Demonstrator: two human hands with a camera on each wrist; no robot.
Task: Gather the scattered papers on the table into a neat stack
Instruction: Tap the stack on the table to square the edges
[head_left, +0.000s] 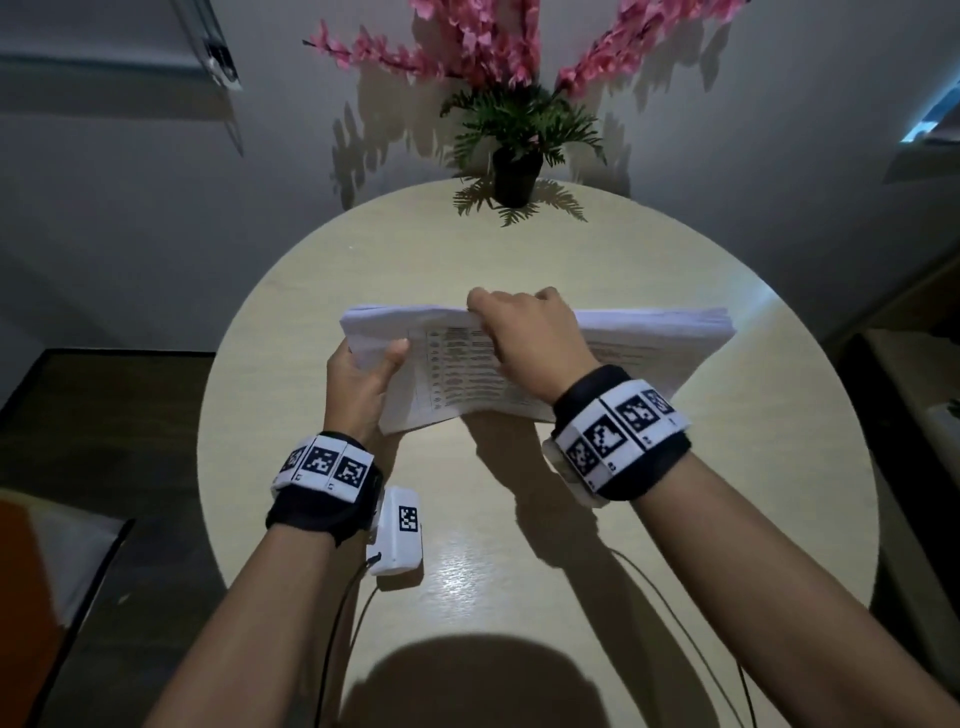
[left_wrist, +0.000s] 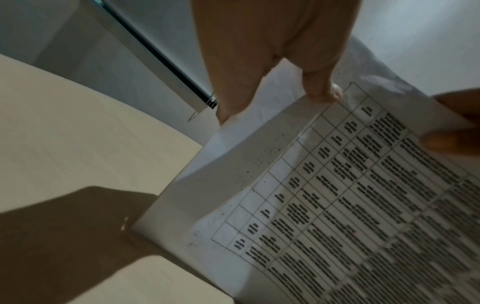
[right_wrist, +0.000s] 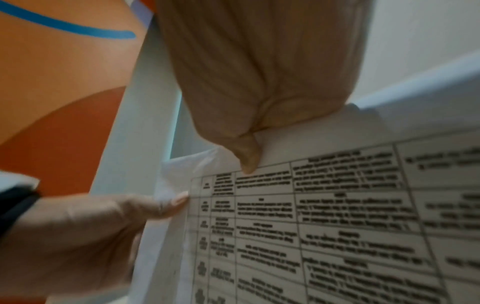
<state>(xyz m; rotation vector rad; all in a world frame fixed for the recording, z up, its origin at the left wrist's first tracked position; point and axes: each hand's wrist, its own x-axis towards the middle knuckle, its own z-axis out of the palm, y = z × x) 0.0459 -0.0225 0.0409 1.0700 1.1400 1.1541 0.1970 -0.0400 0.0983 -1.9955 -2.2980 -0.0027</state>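
Observation:
A thick stack of white papers (head_left: 649, 353) with a printed table on its front sheet stands tilted on its lower edge on the round table (head_left: 519, 545). My left hand (head_left: 363, 379) grips the stack's left edge, thumb on the front sheet. My right hand (head_left: 524, 332) grips the top edge near the middle, fingers curled over it. In the left wrist view my thumb presses the printed sheet (left_wrist: 337, 205) at its upper corner. The right wrist view shows the same sheet (right_wrist: 337, 226) close up, my right thumb on its top margin and the left hand (right_wrist: 91, 226) at its side.
A black pot of pink flowers and fern leaves (head_left: 514, 171) stands at the table's far edge. Wall lies behind it. An orange and white chair (head_left: 47, 561) is at the lower left. Cables (head_left: 343, 623) trail from both wrists over the near table edge.

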